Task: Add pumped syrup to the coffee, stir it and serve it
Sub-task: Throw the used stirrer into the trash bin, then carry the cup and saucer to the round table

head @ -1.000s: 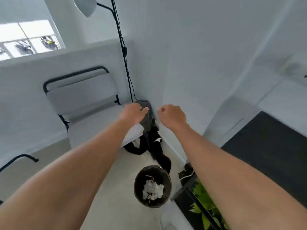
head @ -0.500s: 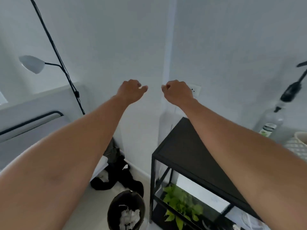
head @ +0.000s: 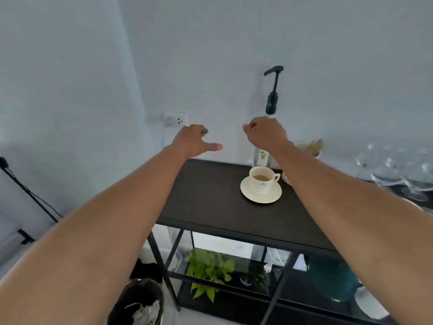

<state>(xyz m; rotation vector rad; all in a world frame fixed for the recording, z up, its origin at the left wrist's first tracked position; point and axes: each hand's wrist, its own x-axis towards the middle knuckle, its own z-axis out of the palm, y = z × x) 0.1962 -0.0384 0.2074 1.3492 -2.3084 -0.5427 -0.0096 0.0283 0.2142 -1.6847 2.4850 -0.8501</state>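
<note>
A cream cup of milky coffee (head: pixel 263 179) stands on a cream saucer (head: pixel 260 194) on the black shelf top (head: pixel 210 198). Behind it against the wall is a clear syrup bottle (head: pixel 262 157) with a tall black pump (head: pixel 273 90). My left hand (head: pixel 193 140) hovers in the air left of the cup, fingers loosely curled, thumb out, holding nothing. Just in front of the bottle's neck floats my right hand (head: pixel 266 132), fingers loosely bent and empty, covering part of the bottle.
A holder of wooden sticks (head: pixel 314 146) sits right of the bottle. Clear glasses (head: pixel 396 167) stand at the far right. A wall socket (head: pixel 175 118) is behind my left hand. Below are green plants (head: pixel 208 268), a teal vase (head: pixel 332 277) and a bin (head: pixel 138 303) on the floor.
The view has swung right from the chair and corner to the black shelf. Cup, saucer and pump bottle have come into view. Both hands stay raised and empty.
</note>
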